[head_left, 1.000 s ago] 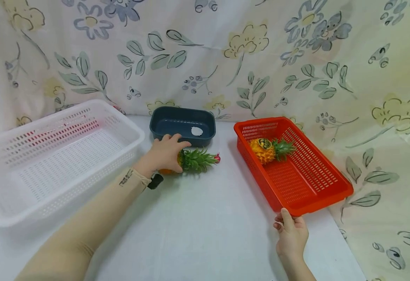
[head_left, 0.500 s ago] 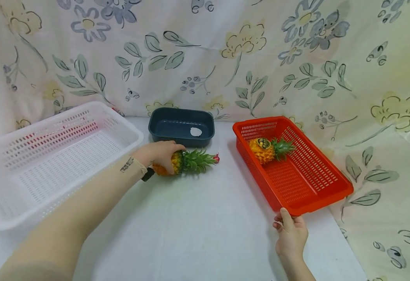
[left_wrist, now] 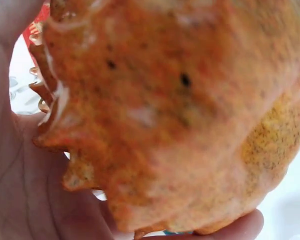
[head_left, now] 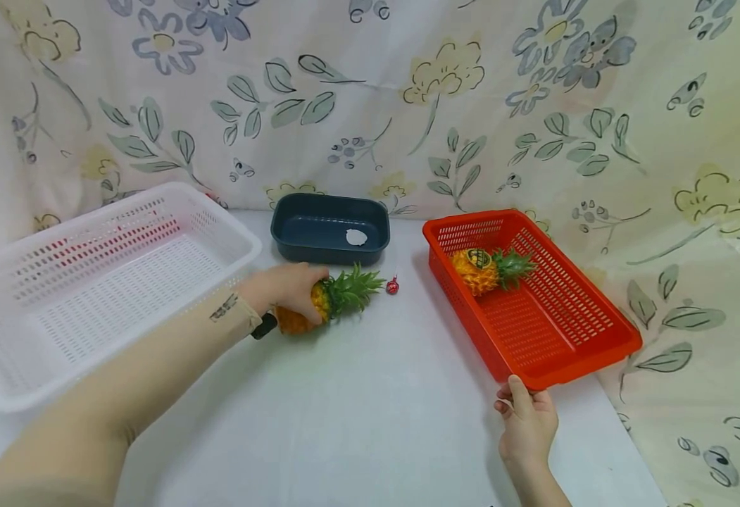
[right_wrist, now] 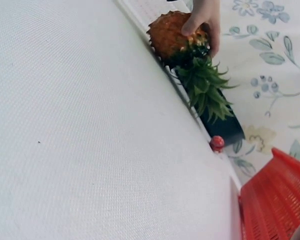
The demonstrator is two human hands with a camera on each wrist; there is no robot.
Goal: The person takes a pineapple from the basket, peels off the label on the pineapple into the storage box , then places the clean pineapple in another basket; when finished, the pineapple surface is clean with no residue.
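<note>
Orange-yellow pineapple with spiky green crown (head_left: 325, 301) in left hand (head_left: 286, 287), thumb and fingers clamped round its body, in front of dark blue rectangular tub (head_left: 325, 254), can't tell if touching white tabletop (head_left: 357, 422). Small round red object (head_left: 392, 286) just beyond crown tip; right hand (head_left: 527, 428) grips near corner of red perforated plastic basket (head_left: 528, 327), second pineapple (head_left: 476, 276) lying inside.

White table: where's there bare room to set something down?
Widest: the near middle of the white table, between left forearm and right hand. Smaller: between the small red item and the red basket. Crowded: around the left hand, held pineapple, dark tray and white basket.
</note>
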